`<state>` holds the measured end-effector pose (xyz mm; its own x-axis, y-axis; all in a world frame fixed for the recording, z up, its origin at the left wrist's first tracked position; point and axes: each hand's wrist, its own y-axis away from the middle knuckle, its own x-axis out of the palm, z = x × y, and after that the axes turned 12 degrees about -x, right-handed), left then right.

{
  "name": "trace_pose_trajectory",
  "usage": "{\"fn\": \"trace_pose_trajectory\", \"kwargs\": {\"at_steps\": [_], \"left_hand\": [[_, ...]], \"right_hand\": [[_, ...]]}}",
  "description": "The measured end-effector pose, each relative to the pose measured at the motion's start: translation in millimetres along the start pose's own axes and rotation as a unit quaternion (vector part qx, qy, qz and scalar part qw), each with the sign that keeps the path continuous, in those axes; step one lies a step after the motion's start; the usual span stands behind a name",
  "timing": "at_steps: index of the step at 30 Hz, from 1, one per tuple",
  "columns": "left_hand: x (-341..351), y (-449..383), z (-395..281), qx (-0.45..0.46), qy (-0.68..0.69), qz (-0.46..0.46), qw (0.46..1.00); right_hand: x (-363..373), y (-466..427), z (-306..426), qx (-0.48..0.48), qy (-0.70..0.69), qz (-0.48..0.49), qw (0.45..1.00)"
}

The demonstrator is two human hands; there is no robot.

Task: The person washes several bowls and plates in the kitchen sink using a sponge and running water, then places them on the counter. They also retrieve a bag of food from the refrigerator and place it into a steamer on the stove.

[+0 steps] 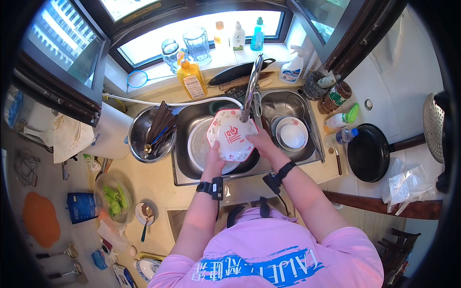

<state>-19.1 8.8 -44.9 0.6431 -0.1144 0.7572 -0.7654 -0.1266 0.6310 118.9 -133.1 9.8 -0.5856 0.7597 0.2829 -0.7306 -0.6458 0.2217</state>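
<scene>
A white octagonal plate (230, 136) with a red rim and red printed pattern is held face up beneath the spout of a chrome faucet (251, 86). My left hand (215, 158) grips its lower left edge, thumb on top. On its right edge my right hand (262, 142) has hold, thumb over the rim; the fingers underneath are hidden. Below the plate, a large white basin (196, 151) sits in the left bowl of the steel sink (179, 172). Stacked bowls (292, 136) and a glass lid stand in the right bowl.
Left of the sink, a steel bowl (133, 144) holds chopsticks and spoons. Behind it stands a yellow pump bottle (192, 81). At the right are a stone mortar (315, 84), a plastic bottle (346, 135) and a black frying pan (368, 153). Green peppers (114, 201) lie at left.
</scene>
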Motion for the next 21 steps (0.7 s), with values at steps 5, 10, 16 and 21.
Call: {"fn": "trace_pose_trajectory", "kwargs": {"at_steps": [5, 10, 16, 21], "left_hand": [[18.9, 16.0, 17.3, 0.071, -0.019, -0.077, 0.994], [11.8, 31.2, 19.6, 0.063, -0.039, -0.073, 0.995], [-3.1, 35.7, 5.3, 0.082, -0.066, -0.058, 0.993], [1.3, 49.1, -12.1, 0.104, -0.024, -0.099, 0.989]], "right_hand": [[11.3, 13.4, 4.0, -0.206, 0.423, -0.126, 0.874], [30.4, 15.6, -17.4, -0.17, 0.726, 0.043, 0.664], [63.4, 15.7, -24.2, -0.255, 0.627, 0.311, 0.667], [26.9, 9.6, -10.0, -0.244, 0.689, 0.226, 0.644]]}}
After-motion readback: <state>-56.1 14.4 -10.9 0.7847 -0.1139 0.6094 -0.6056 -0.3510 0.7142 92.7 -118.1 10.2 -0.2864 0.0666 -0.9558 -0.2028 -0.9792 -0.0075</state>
